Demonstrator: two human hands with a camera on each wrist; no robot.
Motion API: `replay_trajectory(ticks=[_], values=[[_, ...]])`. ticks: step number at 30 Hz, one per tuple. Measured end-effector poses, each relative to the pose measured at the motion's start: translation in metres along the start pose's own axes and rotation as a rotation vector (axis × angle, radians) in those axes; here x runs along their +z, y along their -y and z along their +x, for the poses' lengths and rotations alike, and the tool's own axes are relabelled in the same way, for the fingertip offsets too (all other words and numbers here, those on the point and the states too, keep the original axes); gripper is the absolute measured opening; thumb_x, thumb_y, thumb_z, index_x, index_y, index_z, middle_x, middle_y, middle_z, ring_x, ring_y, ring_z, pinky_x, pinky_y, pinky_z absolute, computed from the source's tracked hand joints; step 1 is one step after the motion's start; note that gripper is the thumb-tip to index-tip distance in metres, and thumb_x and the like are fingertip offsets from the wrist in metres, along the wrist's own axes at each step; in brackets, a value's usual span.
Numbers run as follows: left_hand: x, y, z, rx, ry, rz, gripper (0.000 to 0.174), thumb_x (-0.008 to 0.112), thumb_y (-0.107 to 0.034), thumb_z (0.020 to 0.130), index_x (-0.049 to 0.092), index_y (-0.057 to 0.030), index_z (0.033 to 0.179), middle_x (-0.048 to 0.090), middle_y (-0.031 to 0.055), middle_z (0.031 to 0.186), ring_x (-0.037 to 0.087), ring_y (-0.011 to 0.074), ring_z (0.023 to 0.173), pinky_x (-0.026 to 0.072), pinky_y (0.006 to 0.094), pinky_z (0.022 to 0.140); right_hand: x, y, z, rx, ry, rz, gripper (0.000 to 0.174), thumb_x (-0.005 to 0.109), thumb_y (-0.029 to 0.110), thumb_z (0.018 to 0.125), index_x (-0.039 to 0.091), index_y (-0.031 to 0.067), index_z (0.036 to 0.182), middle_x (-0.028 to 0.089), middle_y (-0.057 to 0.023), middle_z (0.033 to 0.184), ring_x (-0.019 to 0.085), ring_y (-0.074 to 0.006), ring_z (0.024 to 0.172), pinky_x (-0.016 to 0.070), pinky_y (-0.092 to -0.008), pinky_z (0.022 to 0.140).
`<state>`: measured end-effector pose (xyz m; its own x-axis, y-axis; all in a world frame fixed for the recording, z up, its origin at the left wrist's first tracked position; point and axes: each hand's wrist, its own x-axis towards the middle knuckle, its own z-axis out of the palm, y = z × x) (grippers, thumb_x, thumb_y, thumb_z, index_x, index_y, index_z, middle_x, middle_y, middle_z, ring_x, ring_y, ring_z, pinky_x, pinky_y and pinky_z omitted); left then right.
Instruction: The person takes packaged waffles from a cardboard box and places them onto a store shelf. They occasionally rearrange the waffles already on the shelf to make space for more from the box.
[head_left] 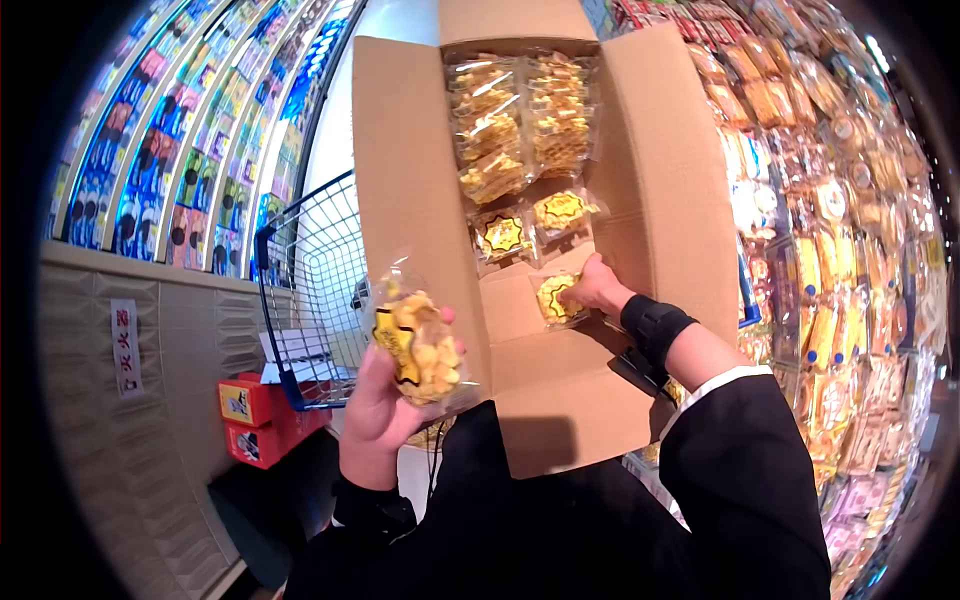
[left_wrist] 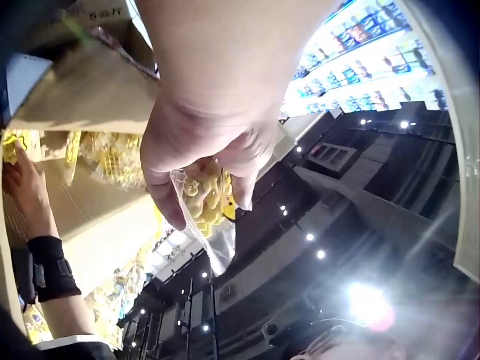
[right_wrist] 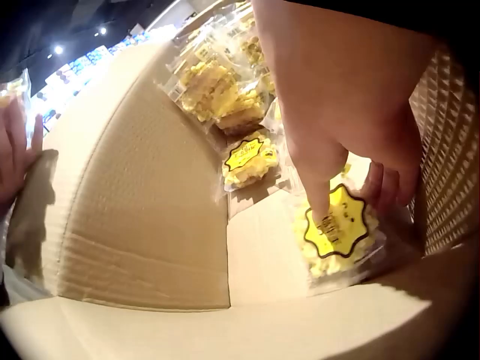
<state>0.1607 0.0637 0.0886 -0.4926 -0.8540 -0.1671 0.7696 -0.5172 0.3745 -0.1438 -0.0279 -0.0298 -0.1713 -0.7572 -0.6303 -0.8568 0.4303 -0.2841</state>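
My left hand [head_left: 385,405] holds up a clear bag of yellow puffed snacks [head_left: 432,362] just outside the box's left flap, its dark-edged yellow label facing sideways. In the left wrist view, the thumb and fingers grip this snack bag [left_wrist: 204,196] from both sides. My right hand [head_left: 601,288] reaches down into the open cardboard box [head_left: 560,375]. There it pinches another snack bag [right_wrist: 341,232], with one finger across the yellow star-shaped label and others curled at the bag's far edge. Two more labelled bags [head_left: 503,236] lie just beyond it in the box.
Two rows of packed snack bags [head_left: 490,120] fill the box's far end. A blue-rimmed wire cart [head_left: 318,260] stands left of the box, near red boxes [head_left: 262,420] on the floor. Shelves of packaged bread [head_left: 830,220] line the right side; lit shelves [head_left: 170,130] stand left.
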Motion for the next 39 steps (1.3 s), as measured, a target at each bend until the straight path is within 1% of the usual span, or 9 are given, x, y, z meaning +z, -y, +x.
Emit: replay_trajectory(ticks=[3,10,13,20,24,29,34,37,39], values=[[-0.01,0.005,-0.006,0.044,-0.092,0.057,0.066,0.061,-0.02,0.084,0.024,-0.0055,0.137,0.042,0.0128,0.13,0.05,0.0284,0.112,0.0403,0.0394,0.098,0.012,-0.013,0.019,-0.012,-0.027,0.11,0.095,0.085,0.03,0.054,0.029,-0.0095,0.119,0.052,-0.0252,0.115,0.054,-0.0318,0.107,0.0442,-0.0326,0.09],[0.009,0.003,0.004,0.041,-0.161,0.098,0.051,0.055,-0.014,0.086,0.032,0.0015,0.129,0.048,0.0168,0.123,0.054,0.028,0.108,0.0466,0.0434,0.09,0.036,-0.004,0.007,-0.337,0.03,0.137,0.067,0.086,0.026,0.056,0.047,-0.0026,0.102,0.053,-0.0072,0.078,0.052,-0.0163,0.073,0.0455,-0.0287,0.066],[0.011,0.01,0.011,0.07,-0.158,0.082,0.049,0.053,-0.013,0.087,0.032,0.0016,0.128,0.048,0.0163,0.122,0.054,0.0275,0.108,0.0461,0.043,0.091,0.039,0.014,0.0,-0.244,0.192,0.338,0.063,0.085,0.025,0.053,0.051,-0.0049,0.097,0.055,-0.0115,0.08,0.055,-0.0227,0.076,0.046,-0.0324,0.071],[0.015,0.008,0.021,0.038,-0.162,-0.033,0.045,0.053,-0.003,0.086,0.034,0.0003,0.127,0.051,0.0121,0.118,0.054,0.0227,0.107,0.0457,0.0385,0.092,-0.008,0.041,0.0,-0.486,0.496,-0.271,0.035,0.069,0.025,0.068,0.062,0.0009,0.092,0.065,-0.013,0.086,0.062,-0.0254,0.076,0.0484,-0.0335,0.07],[0.015,0.005,0.018,0.077,-0.165,-0.051,0.046,0.053,-0.003,0.086,0.033,0.0011,0.127,0.051,0.0129,0.118,0.054,0.0234,0.108,0.0475,0.0383,0.09,-0.091,0.046,-0.003,-0.144,0.341,0.347,0.018,0.059,0.003,0.079,0.049,0.0017,0.093,0.058,-0.0107,0.09,0.06,-0.0181,0.079,0.0539,-0.0281,0.061],[0.009,0.007,0.023,0.035,-0.136,-0.03,0.046,0.053,-0.005,0.086,0.033,0.0007,0.127,0.05,0.0135,0.12,0.054,0.0239,0.108,0.0481,0.0384,0.089,-0.045,0.029,0.042,0.296,0.156,1.201,0.009,0.048,0.013,0.084,0.051,0.0065,0.09,0.056,-0.0081,0.078,0.057,-0.0211,0.066,0.0498,-0.0396,0.06],[0.012,0.009,0.023,0.051,-0.111,-0.013,0.05,0.056,-0.008,0.085,0.032,0.0007,0.128,0.05,0.0137,0.121,0.053,0.0253,0.11,0.0445,0.0401,0.094,0.003,0.056,0.032,0.367,-0.283,1.078,0.068,0.075,0.048,0.062,0.057,-0.0012,0.105,0.061,-0.013,0.097,0.057,-0.0224,0.087,0.0454,-0.038,0.077],[0.011,0.008,0.023,0.05,-0.096,0.018,0.05,0.056,-0.007,0.085,0.032,0.0002,0.129,0.049,0.014,0.121,0.052,0.0259,0.111,0.0434,0.0408,0.095,0.027,0.029,0.079,0.42,-0.323,1.051,0.065,0.078,0.035,0.065,0.052,-0.0031,0.111,0.06,-0.0124,0.1,0.058,-0.0223,0.082,0.0475,-0.0431,0.066],[0.012,0.009,0.023,0.065,-0.087,0.014,0.05,0.055,-0.007,0.085,0.031,0.0002,0.129,0.049,0.0141,0.121,0.052,0.026,0.111,0.0435,0.0409,0.095,0.02,0.038,0.081,0.434,-0.445,1.061,0.047,0.081,0.025,0.064,0.058,-0.0033,0.092,0.062,-0.0096,0.086,0.06,-0.0184,0.067,0.0475,-0.0382,0.057]])
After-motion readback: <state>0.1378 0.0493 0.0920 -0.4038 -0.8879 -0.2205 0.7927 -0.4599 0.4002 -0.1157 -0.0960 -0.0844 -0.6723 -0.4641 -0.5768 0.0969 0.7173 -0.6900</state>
